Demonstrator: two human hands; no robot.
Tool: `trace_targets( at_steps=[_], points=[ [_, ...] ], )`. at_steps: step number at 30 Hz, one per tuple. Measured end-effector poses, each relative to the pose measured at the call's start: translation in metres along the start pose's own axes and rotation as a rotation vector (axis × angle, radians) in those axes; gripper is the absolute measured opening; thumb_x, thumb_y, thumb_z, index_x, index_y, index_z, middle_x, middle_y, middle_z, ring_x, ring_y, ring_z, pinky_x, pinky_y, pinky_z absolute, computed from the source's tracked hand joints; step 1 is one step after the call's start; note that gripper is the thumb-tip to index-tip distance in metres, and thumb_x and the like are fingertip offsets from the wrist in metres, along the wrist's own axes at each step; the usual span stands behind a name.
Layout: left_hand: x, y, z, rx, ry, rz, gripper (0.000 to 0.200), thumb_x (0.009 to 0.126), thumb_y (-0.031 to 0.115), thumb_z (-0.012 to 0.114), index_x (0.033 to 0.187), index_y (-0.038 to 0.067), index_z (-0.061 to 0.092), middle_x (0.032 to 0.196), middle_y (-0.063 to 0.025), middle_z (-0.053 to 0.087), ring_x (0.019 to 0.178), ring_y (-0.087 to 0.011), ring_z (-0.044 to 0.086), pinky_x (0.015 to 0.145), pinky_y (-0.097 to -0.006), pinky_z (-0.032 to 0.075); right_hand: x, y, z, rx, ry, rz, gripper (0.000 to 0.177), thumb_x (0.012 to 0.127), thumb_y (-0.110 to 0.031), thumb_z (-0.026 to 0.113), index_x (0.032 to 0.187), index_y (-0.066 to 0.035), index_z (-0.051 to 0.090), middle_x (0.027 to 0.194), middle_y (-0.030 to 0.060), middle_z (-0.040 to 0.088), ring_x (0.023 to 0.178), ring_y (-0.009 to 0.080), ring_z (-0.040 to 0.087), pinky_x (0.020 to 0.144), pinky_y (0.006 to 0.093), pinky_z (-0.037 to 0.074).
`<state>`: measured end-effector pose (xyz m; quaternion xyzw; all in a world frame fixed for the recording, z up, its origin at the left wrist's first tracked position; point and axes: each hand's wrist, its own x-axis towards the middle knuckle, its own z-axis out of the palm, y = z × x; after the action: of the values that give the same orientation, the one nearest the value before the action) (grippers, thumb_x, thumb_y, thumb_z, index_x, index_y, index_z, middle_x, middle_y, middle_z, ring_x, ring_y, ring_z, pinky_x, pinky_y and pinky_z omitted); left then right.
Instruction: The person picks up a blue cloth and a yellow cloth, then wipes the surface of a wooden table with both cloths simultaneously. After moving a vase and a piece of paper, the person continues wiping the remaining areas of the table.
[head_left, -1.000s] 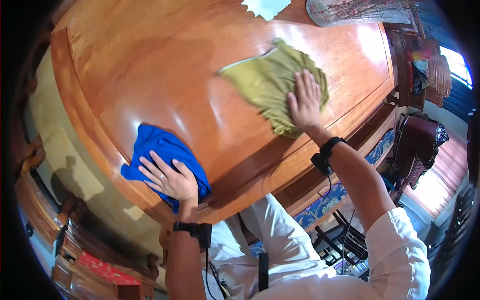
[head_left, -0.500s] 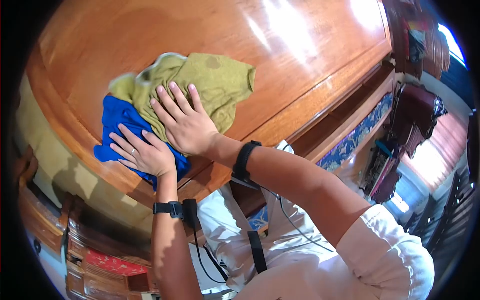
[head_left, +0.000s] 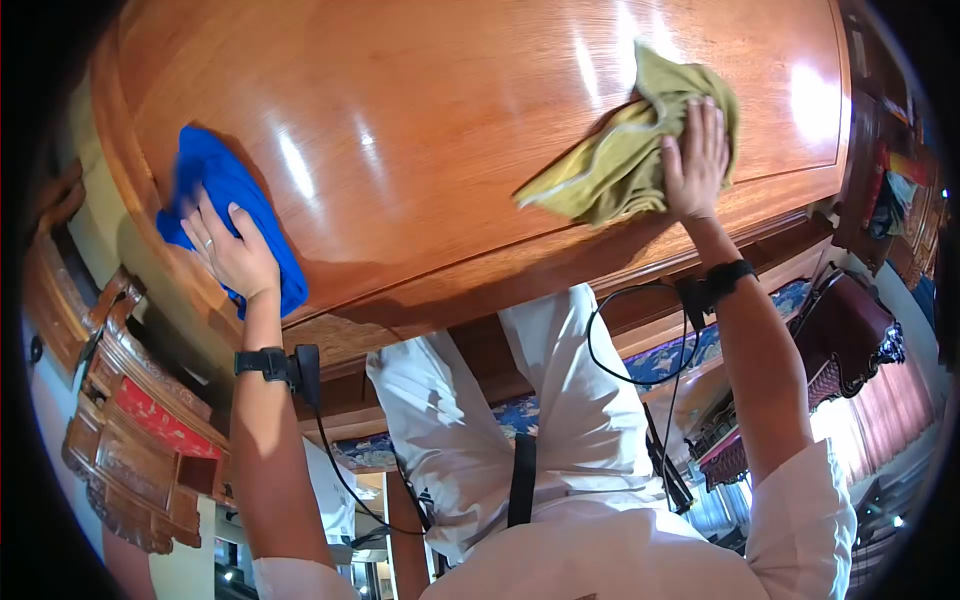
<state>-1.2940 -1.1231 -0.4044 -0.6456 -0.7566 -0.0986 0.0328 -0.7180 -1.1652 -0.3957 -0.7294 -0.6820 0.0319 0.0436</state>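
Observation:
On the left part of the polished wooden tabletop [head_left: 430,150] lies a crumpled blue cloth [head_left: 262,220]. My left hand [head_left: 232,250] rests flat on it, fingers spread, a ring on one finger. Farther right, my right hand [head_left: 698,165] presses on a yellow-green cloth [head_left: 625,165] with its fingers stretched out. That cloth is bunched, with a pale seam showing and one pointed end reaching left. The two cloths are well apart.
Below the table's near edge is a shelf with blue patterned fabric [head_left: 640,365]. Carved wooden furniture with a red panel [head_left: 165,420] stands at lower left. A dark carved chair [head_left: 850,310] is at right.
My right hand has moved far to the right with the yellow-green cloth, away from the blue one. My left hand and the blue cloth sit slightly farther left. The view has turned.

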Motion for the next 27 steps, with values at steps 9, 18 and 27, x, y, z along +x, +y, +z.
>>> trace_targets(
  at_steps=[9, 18, 27],
  points=[
    [-0.104, 0.161, -0.017, -0.018, -0.261, -0.009, 0.064, 0.097, 0.031, 0.055, 0.153, 0.003, 0.04, 0.164, -0.0218, 0.028, 0.152, -0.0481, 0.017, 0.117, -0.0713, 0.012, -0.06, 0.005, 0.057, -0.197, 0.126, 0.314, 0.063, 0.106, -0.048, 0.044, 0.157, -0.012, 0.037, 0.162, 0.0207, 0.033, 0.149, 0.0406, 0.03, 0.119, 0.0545, 0.024],
    [-0.149, 0.16, -0.032, -0.591, -0.35, 0.483, 0.058, 0.091, 0.039, 0.066, 0.145, 0.024, 0.055, 0.161, -0.0082, 0.039, 0.149, -0.0278, 0.035, 0.121, -0.0602, 0.017, -0.072, -0.078, 0.039, -0.018, 0.088, 0.218, 0.068, 0.108, -0.044, 0.034, 0.16, -0.003, 0.021, 0.166, 0.0265, 0.017, 0.153, 0.0453, 0.015, 0.123, 0.0542, 0.013],
    [-0.136, -0.035, -0.054, -0.211, -0.218, 0.2, 0.06, 0.09, 0.039, 0.063, 0.145, 0.015, 0.058, 0.16, -0.0182, 0.039, 0.149, -0.0412, 0.032, 0.12, -0.0639, 0.015, -0.068, -0.162, 0.032, -0.061, 0.039, 0.102, 0.07, 0.105, -0.04, 0.038, 0.158, 0.003, 0.023, 0.166, 0.0274, 0.017, 0.153, 0.0455, 0.014, 0.122, 0.0565, 0.012]
  ],
)
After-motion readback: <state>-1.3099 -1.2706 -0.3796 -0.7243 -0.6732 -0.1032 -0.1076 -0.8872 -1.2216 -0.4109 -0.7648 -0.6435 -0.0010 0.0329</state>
